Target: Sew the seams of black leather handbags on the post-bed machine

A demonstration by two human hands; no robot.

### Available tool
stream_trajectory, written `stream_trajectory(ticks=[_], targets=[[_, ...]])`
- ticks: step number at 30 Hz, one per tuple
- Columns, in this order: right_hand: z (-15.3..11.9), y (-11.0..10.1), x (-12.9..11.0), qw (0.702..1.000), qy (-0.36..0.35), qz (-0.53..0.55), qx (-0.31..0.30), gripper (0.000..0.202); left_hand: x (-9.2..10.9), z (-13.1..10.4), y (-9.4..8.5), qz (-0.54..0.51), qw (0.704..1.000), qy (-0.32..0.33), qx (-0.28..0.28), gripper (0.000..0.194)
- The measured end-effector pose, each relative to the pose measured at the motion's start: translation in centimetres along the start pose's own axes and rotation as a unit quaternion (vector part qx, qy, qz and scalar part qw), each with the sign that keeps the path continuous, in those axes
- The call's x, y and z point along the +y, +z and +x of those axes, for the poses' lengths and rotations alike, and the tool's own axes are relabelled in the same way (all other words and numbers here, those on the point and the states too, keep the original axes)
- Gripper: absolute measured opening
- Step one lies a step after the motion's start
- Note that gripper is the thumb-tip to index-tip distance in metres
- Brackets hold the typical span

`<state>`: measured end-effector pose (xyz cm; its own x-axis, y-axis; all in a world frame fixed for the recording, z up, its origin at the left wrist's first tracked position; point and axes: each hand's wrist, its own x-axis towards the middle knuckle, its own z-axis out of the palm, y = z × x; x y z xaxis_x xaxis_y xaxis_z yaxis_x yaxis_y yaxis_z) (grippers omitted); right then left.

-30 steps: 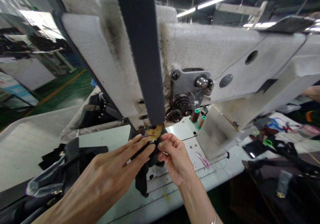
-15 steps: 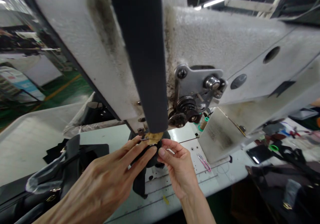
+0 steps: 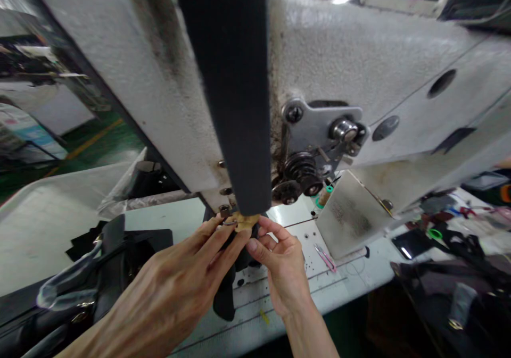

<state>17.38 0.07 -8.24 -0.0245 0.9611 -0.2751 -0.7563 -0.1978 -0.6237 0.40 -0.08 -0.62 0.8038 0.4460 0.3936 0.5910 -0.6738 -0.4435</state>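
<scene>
Under the head of a large white sewing machine (image 3: 335,60), my left hand (image 3: 179,278) lies with fingers stretched over a black piece (image 3: 225,297), beside a tan part (image 3: 246,221) at the needle area. My right hand (image 3: 281,265) pinches the right edge of the black piece between thumb and forefinger. A strip of the black piece hangs down toward the front of the machine bed. The needle and presser foot are hidden behind the dark bar (image 3: 235,102) and my fingers.
Black bags (image 3: 107,278) with wrapped handles are at the left. Pink-handled snips (image 3: 325,257), a green thread spool (image 3: 324,197) and a phone (image 3: 409,241) lie to the right. More dark bags (image 3: 459,289) sit at the lower right.
The black piece has shifted and turned slightly under my hands, its hanging strip now wider in view. My right fingertips have moved slightly left. The camera view has shifted a little.
</scene>
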Motion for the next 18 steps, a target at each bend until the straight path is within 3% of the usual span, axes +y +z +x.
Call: stream_trajectory(ticks=[6, 13, 18], targets=[[0.1, 0.0, 0.3, 1.0, -0.003, -0.026, -0.001, 0.062, 0.2, 0.4, -0.4, -0.017, 1.0, -0.002, 0.012, 0.043], [0.1, 0.2, -0.1, 0.999, -0.015, -0.032, -0.014, 0.061, 0.7, -1.0, 0.1, 0.02, 0.999, 0.001, -0.032, 0.052], [0.3, 0.1, -0.2, 0.999, -0.018, -0.031, -0.018, 0.058, 1.4, -0.4, 0.0, 0.041, 0.998, -0.009, -0.035, 0.057]])
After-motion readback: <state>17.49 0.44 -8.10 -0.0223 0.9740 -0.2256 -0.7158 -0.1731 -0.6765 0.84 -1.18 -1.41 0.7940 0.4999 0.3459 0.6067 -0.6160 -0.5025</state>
